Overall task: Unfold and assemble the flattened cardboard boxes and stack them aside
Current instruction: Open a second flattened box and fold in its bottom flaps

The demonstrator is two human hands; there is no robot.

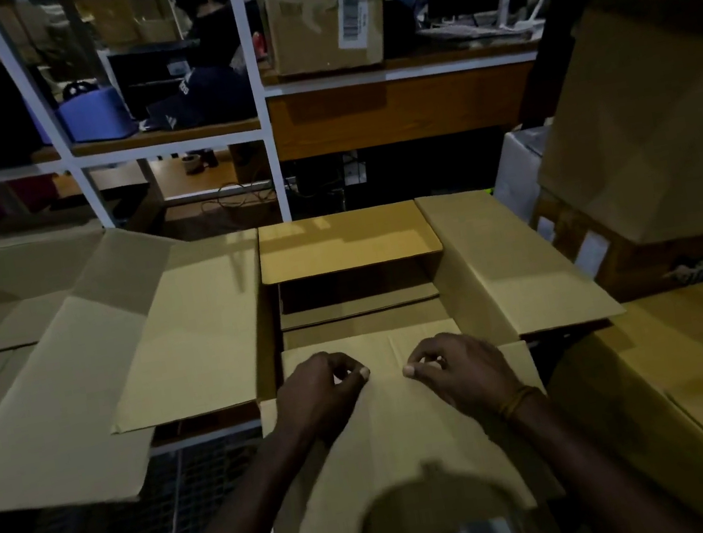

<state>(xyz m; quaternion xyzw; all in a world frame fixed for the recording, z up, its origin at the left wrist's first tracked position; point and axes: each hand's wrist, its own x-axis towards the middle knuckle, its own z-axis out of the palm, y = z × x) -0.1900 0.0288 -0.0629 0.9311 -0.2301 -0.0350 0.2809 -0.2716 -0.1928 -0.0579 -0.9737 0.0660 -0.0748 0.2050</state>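
An open cardboard box (362,311) stands in front of me with its four top flaps spread. Its left flap (193,330) and right flap (507,263) lie outward, and the far flap (345,241) tilts back. The near flap (397,440) hangs toward me. My left hand (319,392) and my right hand (455,370) sit side by side on the near flap at its fold, fingers curled, thumbs pressed on the cardboard. The box's inside bottom shows folded flaps.
Another open cardboard box (31,366) lies at the left. Assembled boxes (695,385) stand at the right, with a tall stack (651,123) behind them. A white shelf frame (260,95) with goods runs across the back. A wire mesh surface (148,509) lies below at left.
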